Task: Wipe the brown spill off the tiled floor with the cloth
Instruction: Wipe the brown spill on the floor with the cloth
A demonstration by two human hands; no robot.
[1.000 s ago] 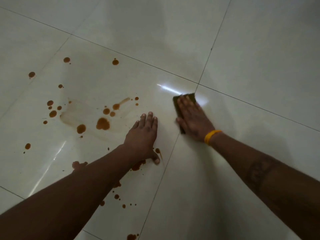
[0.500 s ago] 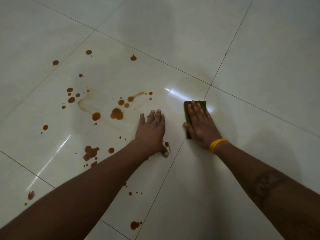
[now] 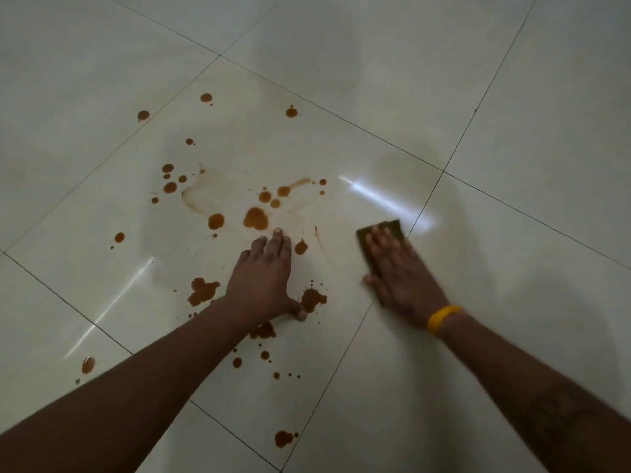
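R hand (image 3: 401, 274) flat, fingers straight on cloth (image 3: 382, 233); L hand (image 3: 263, 281) open on floor (image 3: 512, 131) amid spill (image 3: 255, 218).

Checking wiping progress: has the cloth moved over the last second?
Yes. The cloth under the right hand slid left off the grout line it straddled, onto the stained tile.

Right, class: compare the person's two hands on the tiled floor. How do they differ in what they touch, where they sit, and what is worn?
1. The left hand rests bare on the tiled floor; the right hand presses on the cloth.
2. The left hand sits among the brown spill; the right hand lies off to its side.
3. Only the right wrist wears a yellow band.
Both lie flat, fingers straight.
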